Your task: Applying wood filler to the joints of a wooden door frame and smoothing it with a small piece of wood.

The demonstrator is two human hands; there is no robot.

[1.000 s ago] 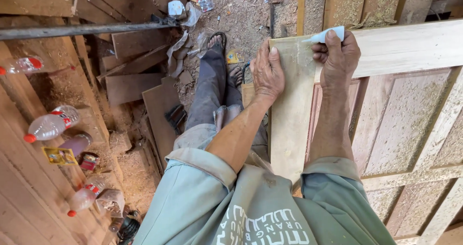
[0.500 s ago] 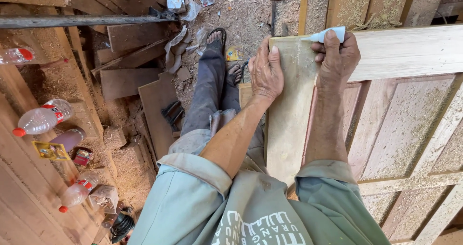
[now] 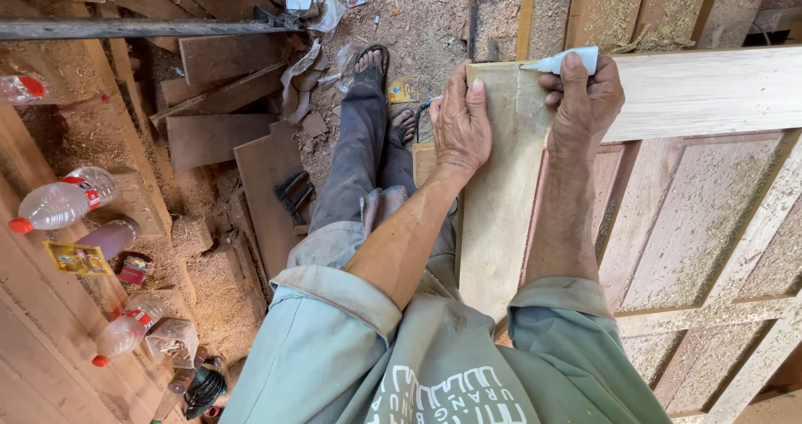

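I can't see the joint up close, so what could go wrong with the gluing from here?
1. The left hand lies flat by the small white bottle's nozzle; glue may reach its fingers.
2. Sawdust on the wooden door could foul the glue.
3. The right hand covers the bottle, so overflow may go unseen.

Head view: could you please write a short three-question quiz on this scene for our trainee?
1. True or false: the left hand lies flat on the door.
2. What does the right hand hold?
A. a hammer
B. a small white tube
C. a chisel
3. Which way does the nozzle of the tube point, toward the left hand or away from it?

Key
1. True. The palm rests on the pale upright board at the door's corner.
2. B.
3. Toward the left hand, with its tip over the joint at the corner.
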